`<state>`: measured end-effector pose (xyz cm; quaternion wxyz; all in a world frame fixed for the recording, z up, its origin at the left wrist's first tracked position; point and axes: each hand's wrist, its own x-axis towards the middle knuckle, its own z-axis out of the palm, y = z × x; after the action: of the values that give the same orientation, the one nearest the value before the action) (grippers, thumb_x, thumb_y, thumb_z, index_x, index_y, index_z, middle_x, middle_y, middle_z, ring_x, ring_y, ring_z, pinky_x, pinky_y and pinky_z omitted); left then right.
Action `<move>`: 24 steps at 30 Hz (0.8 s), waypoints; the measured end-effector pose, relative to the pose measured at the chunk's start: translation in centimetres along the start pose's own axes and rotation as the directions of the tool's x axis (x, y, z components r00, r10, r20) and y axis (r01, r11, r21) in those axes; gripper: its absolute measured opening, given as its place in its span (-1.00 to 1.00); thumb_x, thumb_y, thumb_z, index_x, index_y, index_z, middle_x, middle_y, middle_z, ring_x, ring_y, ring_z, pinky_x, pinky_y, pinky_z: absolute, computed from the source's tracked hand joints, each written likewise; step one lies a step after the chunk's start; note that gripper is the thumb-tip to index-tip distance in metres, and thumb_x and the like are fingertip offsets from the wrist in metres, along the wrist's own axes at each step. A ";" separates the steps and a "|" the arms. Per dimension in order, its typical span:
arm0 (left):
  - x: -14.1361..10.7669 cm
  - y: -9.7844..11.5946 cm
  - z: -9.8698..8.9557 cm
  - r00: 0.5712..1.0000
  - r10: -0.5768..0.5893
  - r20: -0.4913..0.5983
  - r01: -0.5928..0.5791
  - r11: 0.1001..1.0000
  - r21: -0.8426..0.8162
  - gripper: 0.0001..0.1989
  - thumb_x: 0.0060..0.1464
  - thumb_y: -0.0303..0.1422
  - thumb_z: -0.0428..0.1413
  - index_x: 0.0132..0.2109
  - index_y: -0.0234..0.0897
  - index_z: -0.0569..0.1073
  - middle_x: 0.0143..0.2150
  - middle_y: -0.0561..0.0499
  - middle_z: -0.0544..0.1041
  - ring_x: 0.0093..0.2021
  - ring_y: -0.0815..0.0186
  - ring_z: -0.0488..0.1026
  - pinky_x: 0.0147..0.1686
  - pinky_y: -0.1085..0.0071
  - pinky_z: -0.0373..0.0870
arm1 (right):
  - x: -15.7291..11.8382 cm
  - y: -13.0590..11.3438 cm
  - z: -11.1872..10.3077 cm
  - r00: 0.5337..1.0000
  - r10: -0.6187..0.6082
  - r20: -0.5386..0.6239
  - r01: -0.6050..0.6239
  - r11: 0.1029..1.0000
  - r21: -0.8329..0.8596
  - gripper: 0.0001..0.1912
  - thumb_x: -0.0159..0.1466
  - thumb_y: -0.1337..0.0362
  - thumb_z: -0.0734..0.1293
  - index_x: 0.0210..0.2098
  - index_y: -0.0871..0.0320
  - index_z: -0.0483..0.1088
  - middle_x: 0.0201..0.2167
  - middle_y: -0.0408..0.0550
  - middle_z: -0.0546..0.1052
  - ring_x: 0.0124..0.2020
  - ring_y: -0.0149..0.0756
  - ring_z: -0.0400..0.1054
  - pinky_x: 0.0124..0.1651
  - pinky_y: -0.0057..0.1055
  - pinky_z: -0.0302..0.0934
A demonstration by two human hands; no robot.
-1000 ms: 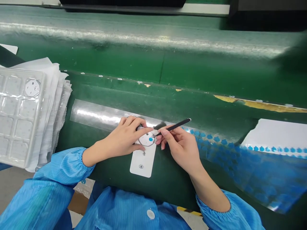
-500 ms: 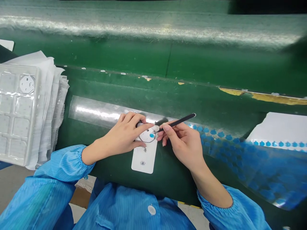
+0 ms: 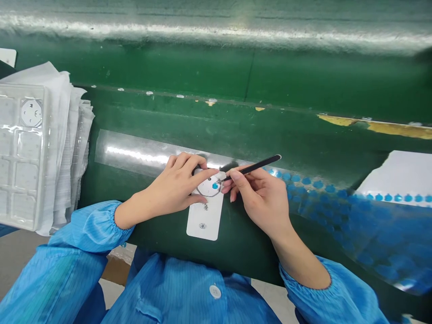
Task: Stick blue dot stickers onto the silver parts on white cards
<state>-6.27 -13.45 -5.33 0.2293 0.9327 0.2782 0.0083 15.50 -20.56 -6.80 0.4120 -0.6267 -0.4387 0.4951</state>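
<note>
A white card with small dark print lies on the green table. On its upper part is a round white disc with a dark edge and a blue dot near its right side. My left hand grips the disc between thumb and fingers from the left. My right hand pinches black tweezers, whose tips reach the disc beside the blue dot. Whether the tips touch the dot is too small to tell.
At the left, a clear tray with one similar disc rests by stacked white sheets. A transparent strip lies behind my hands. Film with blue dots and white paper are at the right.
The view has shifted slightly. The tweezers and both hands stay at the disc, with the tips still close to the blue dot.
</note>
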 end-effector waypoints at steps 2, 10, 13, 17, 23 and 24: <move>0.0 0.0 0.0 1.000 -0.001 0.004 0.001 1.000 0.001 -0.29 0.15 -0.14 0.36 0.34 -0.22 0.31 0.20 -0.24 0.37 0.16 -0.06 0.28 0.06 0.08 0.25 | 0.0 0.0 0.0 1.000 -0.001 0.002 0.001 1.000 -0.004 -0.75 0.44 0.07 0.39 -0.19 0.13 0.54 -0.43 -0.08 0.64 -0.54 -0.36 0.50 -0.47 -0.44 0.42; -0.1 0.3 -0.2 1.000 -0.018 -0.004 0.018 1.000 0.015 -0.26 0.17 -0.13 0.34 0.36 -0.27 0.25 0.21 -0.26 0.37 0.17 -0.08 0.29 0.10 0.04 0.28 | -0.1 0.1 -0.1 1.000 -0.010 0.006 0.010 1.000 0.004 -0.73 0.44 0.04 0.39 -0.19 0.13 0.52 -0.43 -0.07 0.64 -0.52 -0.32 0.51 -0.48 -0.42 0.42; -0.4 1.0 -0.3 0.999 -0.050 -0.013 0.050 0.998 0.028 -0.15 0.15 -0.14 0.36 0.40 -0.35 0.15 0.25 -0.32 0.35 0.21 -0.12 0.27 0.11 0.01 0.29 | 0.0 0.1 0.0 1.000 -0.025 0.014 0.026 1.000 -0.008 -0.71 0.44 0.02 0.38 -0.21 0.13 0.51 -0.43 -0.08 0.63 -0.55 -0.33 0.49 -0.46 -0.39 0.42; -0.6 2.0 -0.4 0.995 -0.097 -0.021 0.097 0.995 0.037 -0.17 0.13 -0.18 0.37 0.35 -0.39 0.15 0.23 -0.34 0.36 0.20 -0.13 0.28 0.09 0.01 0.30 | -0.2 0.4 0.3 0.989 -0.139 0.048 0.143 0.985 -0.097 -0.73 0.48 0.05 0.30 -0.18 0.10 0.48 -0.43 -0.08 0.60 -0.51 -0.29 0.49 -0.41 -0.33 0.44; -0.3 1.5 -0.1 0.983 -0.181 -0.042 0.181 0.983 0.000 -0.21 -0.08 -0.11 0.48 0.13 -0.36 0.29 0.09 -0.27 0.40 0.07 -0.10 0.31 -0.03 0.02 0.32 | -0.4 0.4 0.6 0.851 -0.524 0.014 0.505 0.812 -0.294 -0.81 0.45 0.17 0.28 -0.26 0.06 0.46 -0.37 0.00 0.61 -0.38 -0.16 0.50 -0.33 -0.20 0.41; -0.3 1.3 -0.2 0.981 -0.187 -0.053 0.184 0.982 -0.050 -0.23 -0.13 -0.13 0.51 0.08 -0.34 0.29 0.07 -0.24 0.40 0.07 -0.09 0.31 -0.03 0.02 0.32 | -0.4 0.4 0.6 0.824 -0.565 -0.033 0.533 0.795 -0.290 -0.82 0.44 0.18 0.28 -0.27 0.05 0.45 -0.37 0.01 0.60 -0.34 -0.13 0.50 -0.29 -0.16 0.42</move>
<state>-5.85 -14.48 -4.59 0.2415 0.8968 0.3702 0.0200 14.90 -21.04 -7.17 0.4743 -0.5499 -0.6395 0.2522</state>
